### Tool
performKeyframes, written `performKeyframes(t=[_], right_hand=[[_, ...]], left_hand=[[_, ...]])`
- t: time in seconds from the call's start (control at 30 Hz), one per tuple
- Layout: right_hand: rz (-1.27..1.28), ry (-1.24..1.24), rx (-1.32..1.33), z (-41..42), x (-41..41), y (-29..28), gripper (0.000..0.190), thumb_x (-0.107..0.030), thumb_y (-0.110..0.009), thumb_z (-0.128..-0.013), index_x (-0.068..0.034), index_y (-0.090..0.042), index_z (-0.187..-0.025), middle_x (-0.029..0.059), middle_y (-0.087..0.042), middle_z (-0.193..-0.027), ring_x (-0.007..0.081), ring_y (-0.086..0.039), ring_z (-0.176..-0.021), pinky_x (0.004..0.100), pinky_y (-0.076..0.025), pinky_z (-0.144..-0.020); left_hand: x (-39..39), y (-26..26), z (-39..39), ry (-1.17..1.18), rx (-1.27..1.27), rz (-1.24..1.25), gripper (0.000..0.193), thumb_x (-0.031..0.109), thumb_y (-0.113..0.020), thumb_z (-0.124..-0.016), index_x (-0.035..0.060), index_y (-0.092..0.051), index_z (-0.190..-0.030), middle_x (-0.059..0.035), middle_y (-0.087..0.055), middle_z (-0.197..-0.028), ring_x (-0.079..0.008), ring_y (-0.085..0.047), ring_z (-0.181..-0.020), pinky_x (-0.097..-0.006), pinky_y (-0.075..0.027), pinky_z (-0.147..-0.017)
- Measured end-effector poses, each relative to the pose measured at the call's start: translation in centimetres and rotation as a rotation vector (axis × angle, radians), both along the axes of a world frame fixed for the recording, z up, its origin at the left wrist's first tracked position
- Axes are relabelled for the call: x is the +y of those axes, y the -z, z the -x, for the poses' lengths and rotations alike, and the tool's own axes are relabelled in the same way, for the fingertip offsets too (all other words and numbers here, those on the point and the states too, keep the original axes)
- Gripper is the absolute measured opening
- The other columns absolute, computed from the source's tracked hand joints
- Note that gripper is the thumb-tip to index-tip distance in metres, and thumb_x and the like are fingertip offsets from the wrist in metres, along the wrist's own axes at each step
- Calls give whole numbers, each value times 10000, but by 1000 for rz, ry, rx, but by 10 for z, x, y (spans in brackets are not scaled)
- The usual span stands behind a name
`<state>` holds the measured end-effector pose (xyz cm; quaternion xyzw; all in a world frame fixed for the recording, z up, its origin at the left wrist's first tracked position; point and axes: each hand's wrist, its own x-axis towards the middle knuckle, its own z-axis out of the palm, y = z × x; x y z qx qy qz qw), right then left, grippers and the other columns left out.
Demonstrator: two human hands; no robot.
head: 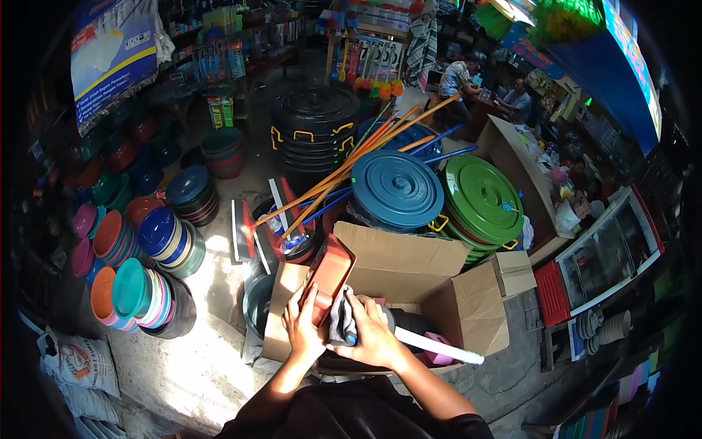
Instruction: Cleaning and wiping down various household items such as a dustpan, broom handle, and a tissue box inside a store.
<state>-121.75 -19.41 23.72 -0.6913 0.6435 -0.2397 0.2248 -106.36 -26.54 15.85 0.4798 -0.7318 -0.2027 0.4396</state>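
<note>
An orange-brown plastic container point(332, 267) is tilted upright in my left hand point(305, 320), whose fingers lie along its side. My right hand point(368, 328) grips a dark grey cloth point(343, 318) close against the container's lower right edge. Below both hands stands an open cardboard box point(392, 269). Inside it lie dark round items, a pink plastic piece point(439, 349) and a white tube or handle point(439, 344) that sticks out over the box's lower right side. What this white piece joins is hidden behind my right hand.
Lidded blue point(397, 189) and green point(483, 198) plastic tubs stand beyond the box. Floor squeegees point(242, 230) with orange handles lean behind it. Stacked basins point(131, 288) stand at left, a glass display case point(609, 258) at right. Two people are at a desk farther back.
</note>
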Motion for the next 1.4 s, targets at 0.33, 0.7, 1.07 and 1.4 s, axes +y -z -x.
performKeyframes(t=[0.33,0.7,1.07,1.4], right_hand=[[-251,-33,-194,41,-10,32,574,-324,-820,-706,48,-555,-1054,272,-666,-910,410,-655,-923,428,-515,-816],[-118,311,305,5,-7,21,423,-166,-723,-668,-6,-571,-1029,229,-685,-861,384,-682,-839,482,-551,-743],[229,285,365,-8,-10,24,448,-136,-764,-610,-44,-533,-983,156,-664,-860,329,-667,-771,420,-520,-694],[-264,264,361,88,83,45,498,-225,-794,-656,-86,-544,-1063,203,-686,-886,392,-670,-861,488,-532,-772]], left_hand=[[17,-13,1,62,-56,-53,803,-1,-672,-627,210,-517,-1387,-117,-463,-1357,-359,-431,-1247,-491,-298,-1027],[29,-20,11,41,-110,-42,830,30,-670,-647,221,-462,-1427,-137,-436,-1377,-355,-412,-1235,-487,-281,-1019],[15,-23,3,-13,55,7,782,-48,-637,-603,152,-554,-1355,-109,-508,-1327,-337,-457,-1223,-467,-314,-1038],[-25,-17,-59,-45,32,27,754,-110,-572,-643,65,-505,-1373,-155,-506,-1331,-331,-444,-1259,-402,-337,-1085]])
